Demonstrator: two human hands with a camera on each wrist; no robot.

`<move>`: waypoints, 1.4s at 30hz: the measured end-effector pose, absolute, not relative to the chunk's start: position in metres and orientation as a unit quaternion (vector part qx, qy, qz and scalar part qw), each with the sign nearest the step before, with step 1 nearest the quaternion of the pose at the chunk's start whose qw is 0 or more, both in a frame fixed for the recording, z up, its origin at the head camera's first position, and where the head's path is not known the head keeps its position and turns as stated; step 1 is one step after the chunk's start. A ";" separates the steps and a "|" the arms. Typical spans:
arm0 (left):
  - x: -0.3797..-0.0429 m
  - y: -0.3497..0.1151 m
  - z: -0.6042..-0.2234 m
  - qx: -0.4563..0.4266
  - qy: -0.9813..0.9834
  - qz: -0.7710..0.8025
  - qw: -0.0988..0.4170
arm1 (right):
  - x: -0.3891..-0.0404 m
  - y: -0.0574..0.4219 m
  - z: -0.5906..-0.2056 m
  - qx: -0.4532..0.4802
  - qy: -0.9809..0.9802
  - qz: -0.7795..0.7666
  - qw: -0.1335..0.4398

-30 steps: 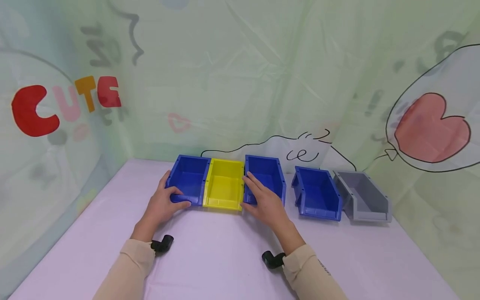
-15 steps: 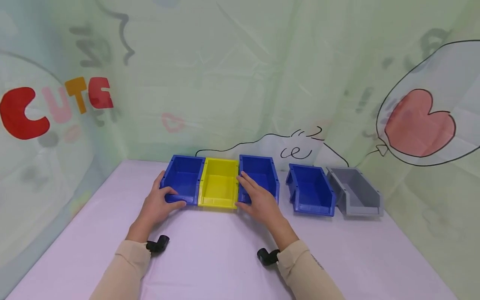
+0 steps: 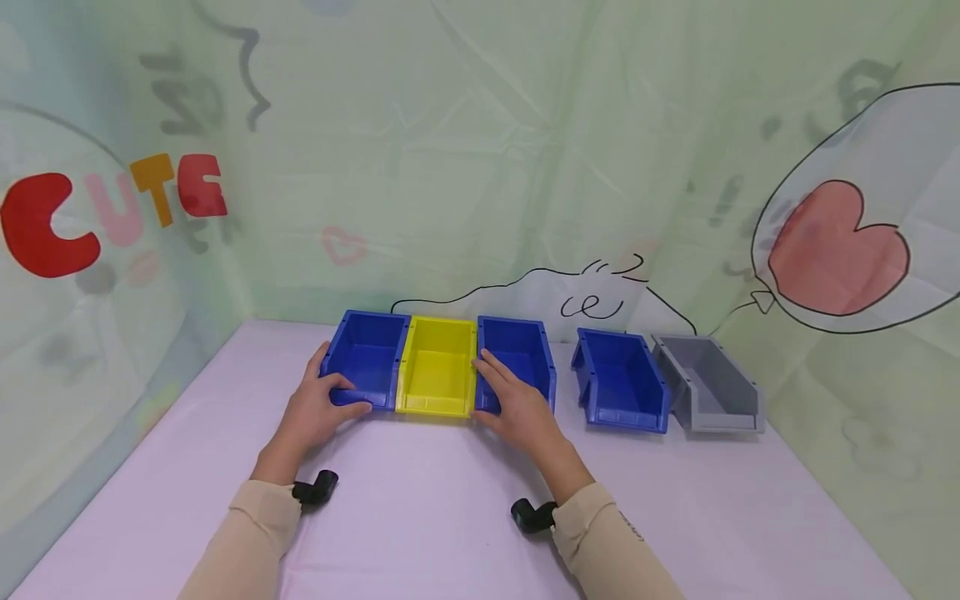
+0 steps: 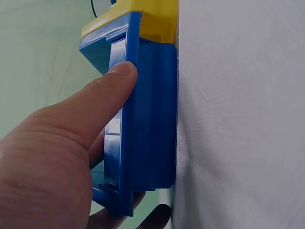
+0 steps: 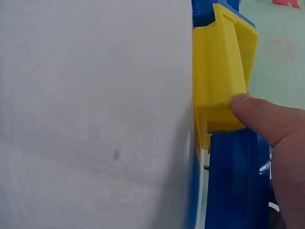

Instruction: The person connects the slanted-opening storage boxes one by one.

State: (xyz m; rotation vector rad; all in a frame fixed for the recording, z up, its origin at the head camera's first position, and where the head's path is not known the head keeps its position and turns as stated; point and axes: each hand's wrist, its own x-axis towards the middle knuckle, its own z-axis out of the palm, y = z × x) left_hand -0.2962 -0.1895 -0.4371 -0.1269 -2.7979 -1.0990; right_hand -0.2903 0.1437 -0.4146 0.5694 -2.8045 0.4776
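Note:
In the head view, a blue storage bin (image 3: 369, 354), a yellow storage bin (image 3: 438, 367) and a second blue bin (image 3: 517, 346) stand side by side. My left hand (image 3: 307, 417) grips the front left corner of the leftmost blue bin, its thumb (image 4: 121, 74) over the front lip in the left wrist view. My right hand (image 3: 525, 417) reaches across the second blue bin, covering part of its front. Its fairly straight fingers touch the yellow bin's right edge, and its thumb (image 5: 243, 102) presses that bin's front right corner in the right wrist view.
Farther right on the white-covered table (image 3: 420, 517) are another blue bin (image 3: 626, 383) and a grey bin (image 3: 708, 387), close beside each other. A gap separates them from the row of three. A printed cloth (image 3: 450, 167) hangs behind the table.
The head view has turned slightly right, so everything appears shifted left. My right hand's fingers sit slightly lower along the yellow bin's edge. My left hand keeps its grip.

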 end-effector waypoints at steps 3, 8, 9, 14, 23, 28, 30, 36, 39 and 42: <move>-0.296 -0.190 -0.437 -0.039 -0.929 -0.363 0.065 | -0.291 0.144 -0.415 0.196 -0.960 0.161 0.117; -0.295 -0.189 -0.437 -0.039 -0.929 -0.363 0.065 | -0.291 0.143 -0.417 0.192 -0.963 0.154 0.105; -0.295 -0.189 -0.437 -0.039 -0.929 -0.363 0.064 | -0.291 0.143 -0.417 0.191 -0.964 0.152 0.102; -0.296 -0.190 -0.436 -0.039 -0.928 -0.364 0.068 | -0.292 0.142 -0.417 0.185 -0.968 0.146 0.091; -0.297 -0.191 -0.439 -0.038 -0.929 -0.361 0.070 | -0.293 0.137 -0.414 0.172 -0.972 0.140 0.077; -0.296 -0.189 -0.443 -0.034 -0.930 -0.361 0.065 | -0.290 0.138 -0.416 0.160 -0.973 0.153 0.062; -0.296 -0.187 -0.445 -0.034 -0.930 -0.361 0.064 | -0.289 0.139 -0.417 0.156 -0.974 0.155 0.059; -0.295 -0.186 -0.445 -0.033 -0.930 -0.360 0.068 | -0.287 0.140 -0.417 0.164 -0.972 0.148 0.076; -0.294 -0.187 -0.443 -0.034 -0.930 -0.358 0.068 | -0.288 0.138 -0.415 0.172 -0.972 0.141 0.081; -0.295 -0.189 -0.441 -0.038 -0.930 -0.358 0.071 | -0.291 0.136 -0.413 0.174 -0.972 0.132 0.085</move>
